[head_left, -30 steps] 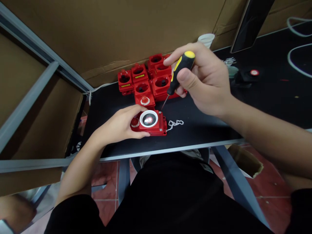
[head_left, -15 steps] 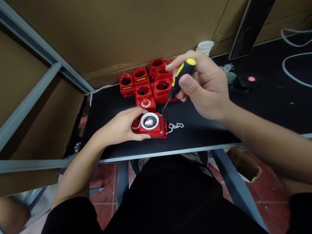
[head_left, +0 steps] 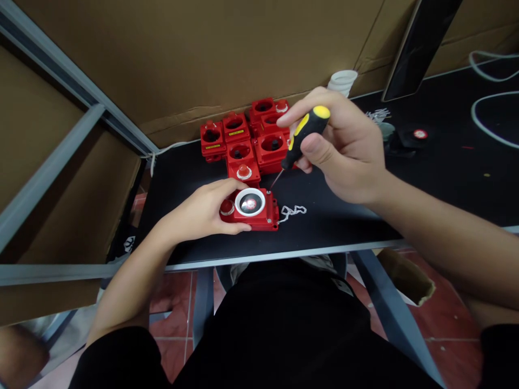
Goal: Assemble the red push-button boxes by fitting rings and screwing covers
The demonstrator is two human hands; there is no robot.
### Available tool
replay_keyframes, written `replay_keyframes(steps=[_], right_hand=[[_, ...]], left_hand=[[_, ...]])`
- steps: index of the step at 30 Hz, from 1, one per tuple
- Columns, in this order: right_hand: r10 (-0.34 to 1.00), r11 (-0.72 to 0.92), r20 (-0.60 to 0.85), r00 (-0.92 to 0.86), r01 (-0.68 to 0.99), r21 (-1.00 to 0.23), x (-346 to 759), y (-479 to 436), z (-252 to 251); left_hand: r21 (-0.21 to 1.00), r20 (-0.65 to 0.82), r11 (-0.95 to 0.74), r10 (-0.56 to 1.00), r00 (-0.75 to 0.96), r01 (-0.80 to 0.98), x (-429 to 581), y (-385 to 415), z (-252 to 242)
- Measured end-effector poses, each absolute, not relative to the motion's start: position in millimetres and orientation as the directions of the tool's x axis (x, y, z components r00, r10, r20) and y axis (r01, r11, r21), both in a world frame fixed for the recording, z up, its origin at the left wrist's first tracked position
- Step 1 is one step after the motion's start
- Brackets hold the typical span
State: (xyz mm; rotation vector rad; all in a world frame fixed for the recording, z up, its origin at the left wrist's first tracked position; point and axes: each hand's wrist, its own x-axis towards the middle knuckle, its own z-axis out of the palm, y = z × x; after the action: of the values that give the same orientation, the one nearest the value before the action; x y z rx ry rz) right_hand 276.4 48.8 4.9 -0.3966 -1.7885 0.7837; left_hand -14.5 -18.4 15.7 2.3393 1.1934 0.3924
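Head view: small yellow labels point(head_left: 211, 146) are carried by two of the red boxes point(head_left: 263, 162) grouped at the back of the desk point(head_left: 340, 229), their print too small to be read. Print on the round red-and-white sticker point(head_left: 420, 134) at the right cannot be made out either. Near the desk's front edge, a white-ringed box point(head_left: 263, 212) is steadied by the left hand point(head_left: 205, 212), its left end gripped between thumb and fingers. A black-and-yellow screwdriver point(head_left: 306, 135) is held tilted in the right hand point(head_left: 344, 148), its tip at a corner screw point(head_left: 268, 192); whether they touch cannot be told. Since half a second ago, the screwdriver's handle has been lowered slightly and shifted rightward, while the left hand's grip is unchanged.
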Motion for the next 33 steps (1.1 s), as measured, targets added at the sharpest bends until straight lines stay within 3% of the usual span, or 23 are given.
replay_keyframes(steps=[10, 26, 33], right_hand=[[0.457, 0.847, 0.792, -0.406, -0.075, -0.527, 279.9, 49.1, 4.7], [0.459, 0.855, 0.793, -0.400, -0.042, -0.516, 281.0, 50.8, 5.7], [0.507, 0.817, 0.769, -0.389, -0.070, -0.573, 279.9, 50.4, 5.4]], left_hand=[[0.550, 0.032, -0.497, 0.815, 0.578, 0.671, -13.4, -18.8, 16.3], [0.540, 0.031, -0.505, 0.811, 0.584, 0.673, -14.8, -17.5, 15.0], [0.531, 0.032, -0.510, 0.810, 0.585, 0.676, -14.7, -17.2, 14.3]])
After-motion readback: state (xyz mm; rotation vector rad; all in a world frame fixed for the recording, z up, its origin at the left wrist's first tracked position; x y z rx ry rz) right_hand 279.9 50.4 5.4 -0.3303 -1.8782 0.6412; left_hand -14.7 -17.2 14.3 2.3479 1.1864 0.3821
